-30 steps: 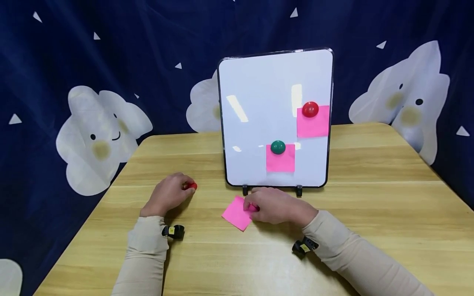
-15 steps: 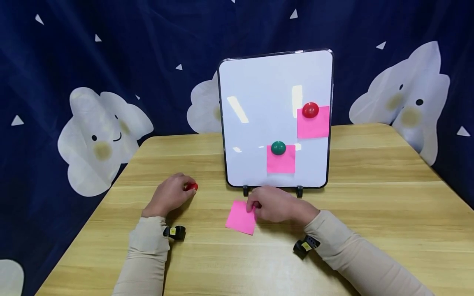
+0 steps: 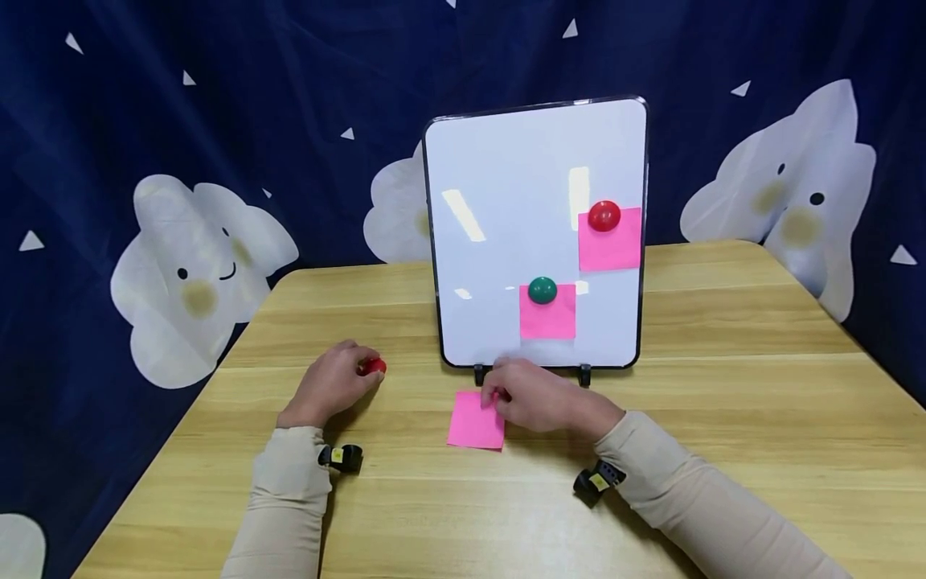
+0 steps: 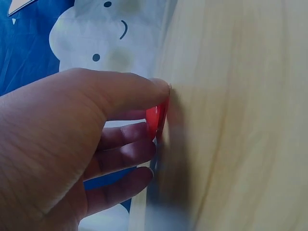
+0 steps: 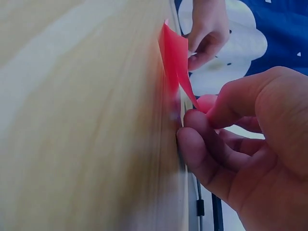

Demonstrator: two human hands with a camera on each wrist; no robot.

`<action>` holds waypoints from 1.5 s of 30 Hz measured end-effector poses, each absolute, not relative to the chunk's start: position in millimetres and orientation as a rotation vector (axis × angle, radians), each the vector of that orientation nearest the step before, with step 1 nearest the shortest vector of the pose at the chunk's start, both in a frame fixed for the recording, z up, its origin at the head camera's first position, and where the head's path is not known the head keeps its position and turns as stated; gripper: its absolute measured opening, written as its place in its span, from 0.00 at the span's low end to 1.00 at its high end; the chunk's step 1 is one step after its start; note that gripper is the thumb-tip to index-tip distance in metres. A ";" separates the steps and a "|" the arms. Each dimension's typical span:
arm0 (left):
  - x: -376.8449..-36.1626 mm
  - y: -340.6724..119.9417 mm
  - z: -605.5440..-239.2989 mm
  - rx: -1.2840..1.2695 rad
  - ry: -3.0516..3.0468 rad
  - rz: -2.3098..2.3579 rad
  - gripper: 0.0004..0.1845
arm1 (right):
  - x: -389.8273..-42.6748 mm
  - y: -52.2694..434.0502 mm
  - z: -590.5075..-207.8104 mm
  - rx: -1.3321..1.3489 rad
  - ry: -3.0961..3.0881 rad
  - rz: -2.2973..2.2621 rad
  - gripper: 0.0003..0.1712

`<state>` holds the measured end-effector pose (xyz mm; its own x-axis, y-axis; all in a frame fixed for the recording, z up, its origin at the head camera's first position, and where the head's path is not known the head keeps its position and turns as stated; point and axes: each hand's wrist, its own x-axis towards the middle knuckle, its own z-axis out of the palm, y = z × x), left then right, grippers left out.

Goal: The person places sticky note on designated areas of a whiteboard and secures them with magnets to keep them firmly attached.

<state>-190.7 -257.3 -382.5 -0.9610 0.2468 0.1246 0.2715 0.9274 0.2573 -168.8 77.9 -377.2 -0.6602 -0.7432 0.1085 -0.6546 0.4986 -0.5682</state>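
Note:
In the head view my left hand [image 3: 329, 384] pinches a round red magnet [image 3: 375, 366] at the tabletop, left of the whiteboard. The left wrist view shows the thumb on the magnet's [image 4: 158, 118] edge, the other fingers loosely bent below. My right hand [image 3: 538, 394], just in front of the whiteboard [image 3: 506, 201], pinches a pink sticky note [image 3: 473, 422] by its upper right corner. Seen from the right wrist, the sticky note [image 5: 175, 57] stands tilted off the wood and shows two layers parting. Thumb and index finger cover the held corner.
On the whiteboard, a red magnet [image 3: 604, 215] holds one pink note [image 3: 611, 249] at the right edge; a green magnet [image 3: 542, 290] holds another [image 3: 547, 322] lower down. Black feet [image 3: 584, 375] support the board on the wooden table [image 3: 405, 498]. A blue cloud-print curtain [image 3: 325, 72] hangs behind.
The pink sticky note has turned from a diamond slant to nearly square and shifted slightly right in my right hand. My left hand stays in place on the red magnet.

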 end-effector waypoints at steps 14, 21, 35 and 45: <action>-192.8 -257.1 -384.6 -0.414 -2.988 -0.416 0.23 | -168.2 77.2 -375.9 -1.203 2.633 -0.868 0.14; -193.5 -258.2 -385.5 -0.448 -2.957 -0.451 0.20 | -168.8 76.1 -376.6 -1.209 2.635 -0.884 0.12; -196.1 -258.2 -386.5 -0.539 -2.904 -0.500 0.19 | -167.9 75.7 -375.1 -1.185 2.613 -0.884 0.13; -194.6 -258.2 -385.8 -0.509 -2.904 -0.530 0.19 | -167.6 75.5 -375.6 -1.195 2.592 -0.868 0.13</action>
